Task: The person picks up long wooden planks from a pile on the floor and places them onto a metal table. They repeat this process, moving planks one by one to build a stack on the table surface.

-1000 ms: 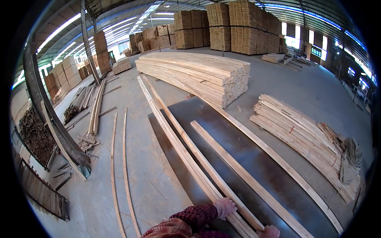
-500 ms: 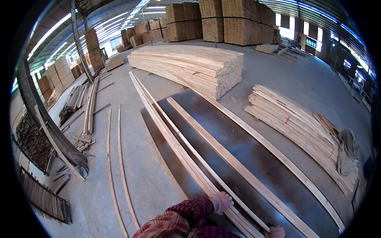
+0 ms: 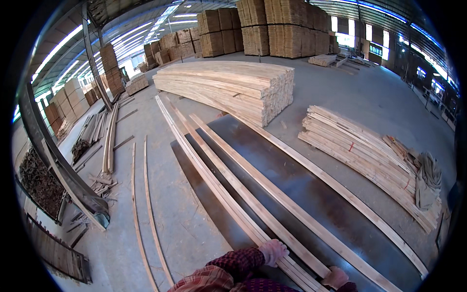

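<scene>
My left hand [image 3: 274,252] is closed over a bundle of narrow pale wooden strips [image 3: 221,199] along the left side of a dark, shiny tabletop [image 3: 311,204]. Close to the lower edge, my right hand [image 3: 335,277] is wrapped round the near end of a wooden board [image 3: 258,207], whose broad face is turned up. This board runs just right of the bundle, with a narrow gap between. Another board [image 3: 296,197] lies separately to its right. Farther right, a long board [image 3: 348,192] lies along the tabletop's right side.
A large stack of pale boards [image 3: 228,80] stands beyond the tabletop. To the right is a lower lumber pile [image 3: 360,151] with a grey cloth [image 3: 428,180] on its near end. Two thin strips [image 3: 148,209] lie on the floor at left, near a steel post [image 3: 58,151].
The board in my right hand has turned from its narrow edge to its broad face and sits apart from the bundle. My right hand has shifted slightly up. The view has tilted a little.
</scene>
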